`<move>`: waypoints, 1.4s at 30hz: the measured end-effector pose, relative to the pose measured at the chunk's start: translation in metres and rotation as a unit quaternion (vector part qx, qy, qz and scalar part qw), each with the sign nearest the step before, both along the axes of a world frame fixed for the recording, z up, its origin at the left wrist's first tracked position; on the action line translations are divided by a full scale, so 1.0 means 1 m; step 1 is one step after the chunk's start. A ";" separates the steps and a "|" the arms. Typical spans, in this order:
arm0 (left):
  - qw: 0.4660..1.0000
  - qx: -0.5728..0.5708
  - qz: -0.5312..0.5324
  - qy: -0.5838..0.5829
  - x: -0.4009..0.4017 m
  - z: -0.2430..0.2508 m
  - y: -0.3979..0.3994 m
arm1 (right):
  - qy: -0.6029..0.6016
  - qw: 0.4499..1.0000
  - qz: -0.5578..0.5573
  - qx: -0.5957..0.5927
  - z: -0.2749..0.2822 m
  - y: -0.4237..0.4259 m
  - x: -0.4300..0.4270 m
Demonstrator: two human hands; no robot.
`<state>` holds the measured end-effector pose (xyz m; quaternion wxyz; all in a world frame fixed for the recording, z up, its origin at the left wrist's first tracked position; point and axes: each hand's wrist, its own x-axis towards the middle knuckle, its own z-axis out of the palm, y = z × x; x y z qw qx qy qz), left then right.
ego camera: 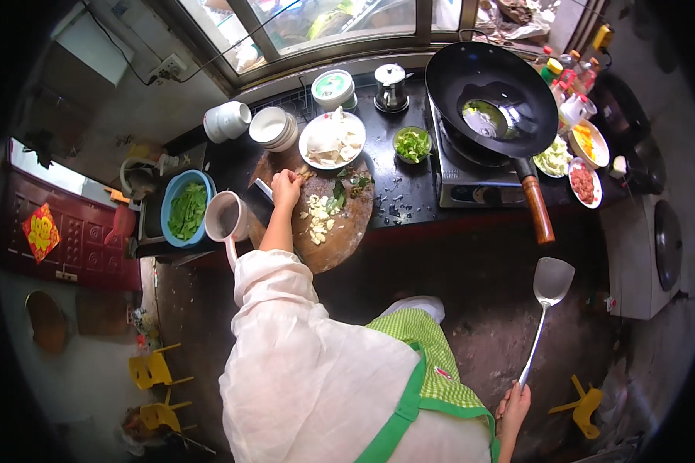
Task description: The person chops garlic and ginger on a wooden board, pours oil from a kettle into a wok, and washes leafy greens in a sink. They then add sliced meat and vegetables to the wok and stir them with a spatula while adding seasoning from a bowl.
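Note:
My left hand is over the round wooden chopping board, its fingers drawn together beside a small brownish piece. What it grips is hard to make out. A dark cleaver blade lies against its left side. Chopped garlic and green leaves are on the board. In my right hand is the handle of a metal wok spatula, its blade pointing up and away, over the floor. A black wok with a pool of oil sits on the gas stove.
Around the board stand a plate of pale slices, stacked bowls, a pink dipper and a blue basin of greens. The wok's wooden handle juts past the counter edge. Minced meat and bottles are right of the stove.

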<state>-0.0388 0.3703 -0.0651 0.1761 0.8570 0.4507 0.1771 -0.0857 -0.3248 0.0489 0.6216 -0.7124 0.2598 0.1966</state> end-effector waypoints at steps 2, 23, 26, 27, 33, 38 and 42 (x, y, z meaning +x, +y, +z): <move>0.999 0.008 -0.004 -0.052 -0.005 -0.003 0.006 | 0.007 1.000 -0.012 0.005 -0.002 -0.003 0.024; 0.969 -0.099 0.105 -0.202 0.017 0.032 0.002 | -0.034 0.998 -0.042 0.036 -0.007 0.004 0.161; 0.934 -0.150 -0.060 -0.319 0.059 0.092 -0.034 | -0.037 0.998 -0.019 0.039 -0.009 0.002 0.177; 0.911 -0.203 -0.101 -0.344 0.084 0.120 -0.058 | -0.035 0.998 -0.018 0.039 -0.009 0.001 0.184; 0.879 -0.148 -0.381 -0.244 0.238 0.210 -0.203 | -0.057 0.998 -0.005 0.039 -0.011 -0.006 0.241; 0.902 -0.040 -0.424 -0.068 0.300 0.190 -0.246 | -0.079 0.994 0.045 0.061 -0.005 -0.024 0.282; 0.913 0.104 -0.393 -0.033 0.292 0.209 -0.273 | -0.107 0.989 0.103 0.028 -0.004 -0.051 0.315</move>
